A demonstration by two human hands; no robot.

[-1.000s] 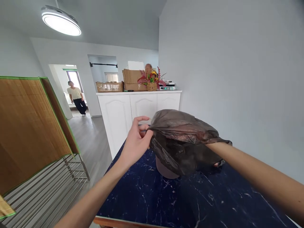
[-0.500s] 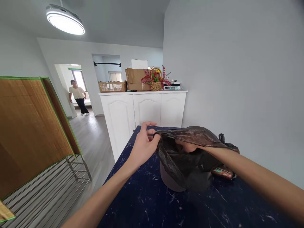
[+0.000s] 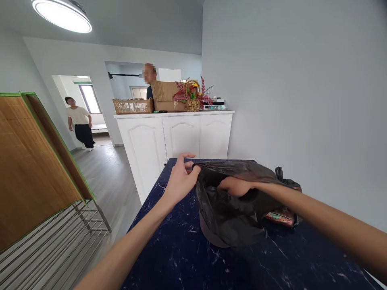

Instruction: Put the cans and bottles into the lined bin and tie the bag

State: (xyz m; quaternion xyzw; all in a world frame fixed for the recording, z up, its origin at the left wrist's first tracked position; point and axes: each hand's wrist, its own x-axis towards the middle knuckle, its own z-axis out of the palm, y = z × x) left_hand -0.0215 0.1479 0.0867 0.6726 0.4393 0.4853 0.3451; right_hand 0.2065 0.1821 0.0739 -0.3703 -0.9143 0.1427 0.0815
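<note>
Bag-opening over a grey container [image 3: 207, 235]

Pinching the black plastic bag [image 3: 229, 219] by its rim between thumb and fingers of the left hand [image 3: 183, 180]; reaching inside with the right hand [image 3: 236, 186], grip impossible to tell. Seemingly spreading it; probably needs a firm left pinch next. Beside the bag, perhaps in the way: red-and-green packet [image 3: 278, 218] on blue marble-patterned tabletop [image 3: 178, 257].

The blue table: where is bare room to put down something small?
Bare tabletop shows along the near side, between the left forearm, the grey container and the right forearm. It is crowded around the black bag and the packet at its right.
</note>
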